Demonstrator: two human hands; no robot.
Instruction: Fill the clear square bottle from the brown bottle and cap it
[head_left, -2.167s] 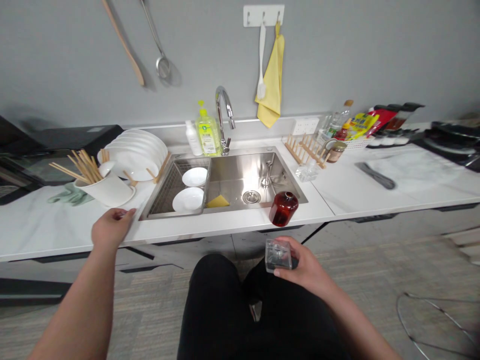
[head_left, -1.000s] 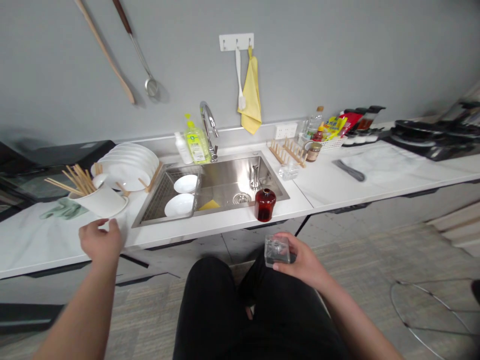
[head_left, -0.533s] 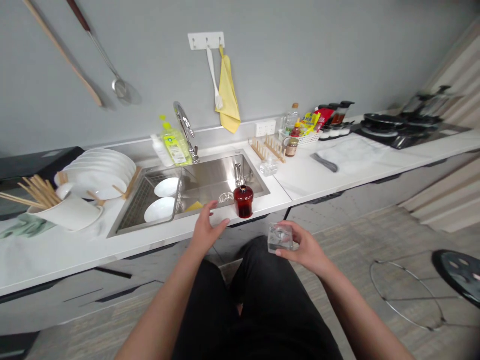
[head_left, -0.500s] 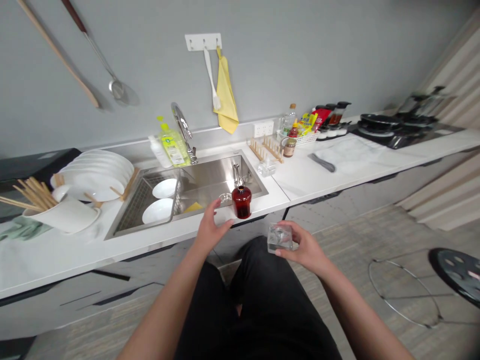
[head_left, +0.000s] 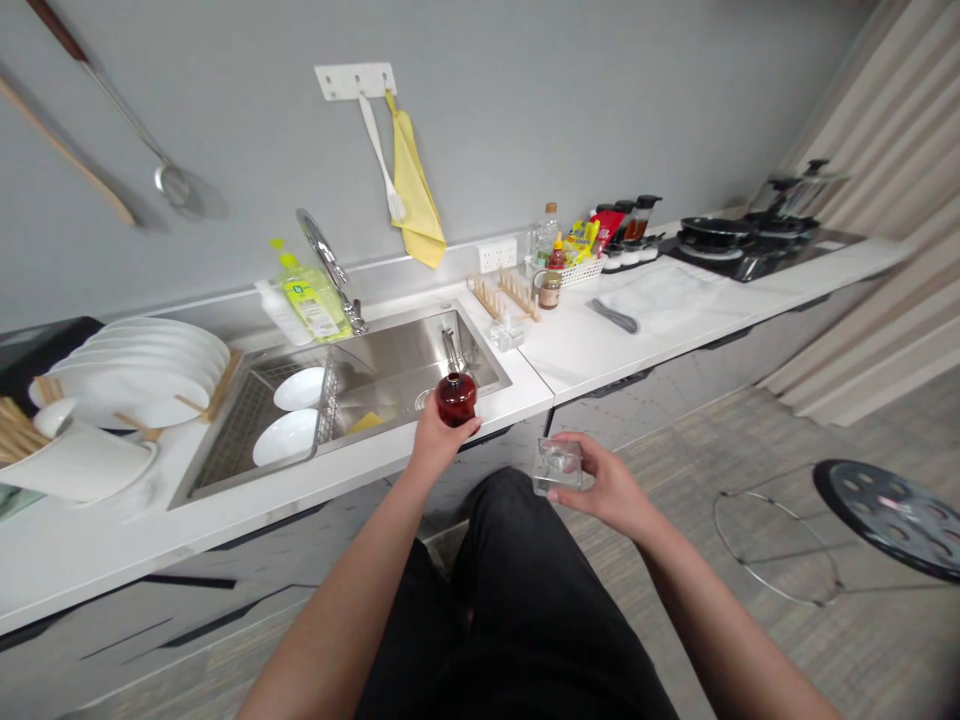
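Observation:
Fingers and thumb of my left hand [head_left: 436, 440] are wrapped round a dark red glass bottle [head_left: 457, 400]. This bottle stands upright with its narrow neck up, at the front edge of the sink; whether its base rests on the counter I cannot tell. In my right hand [head_left: 613, 488] is a clear square glass container [head_left: 557, 468], gripped by its right side above my knee, in front of the counter. Another clear glass piece [head_left: 507, 332] lies on the counter right of the sink, near small wooden racks [head_left: 504, 297].
The steel sink [head_left: 491, 377] holds a draining basket with white bowls [head_left: 286, 437]. White plates [head_left: 150, 360] and a chopstick holder [head_left: 90, 470] stand to the left. Dish soap [head_left: 313, 300] is beside the faucet [head_left: 326, 262]. A stool [head_left: 892, 515] stands at right.
My left hand has moved from open beside the red bottle to closed round it. My right hand still holds the clear glass container. The view has turned a little to the right.

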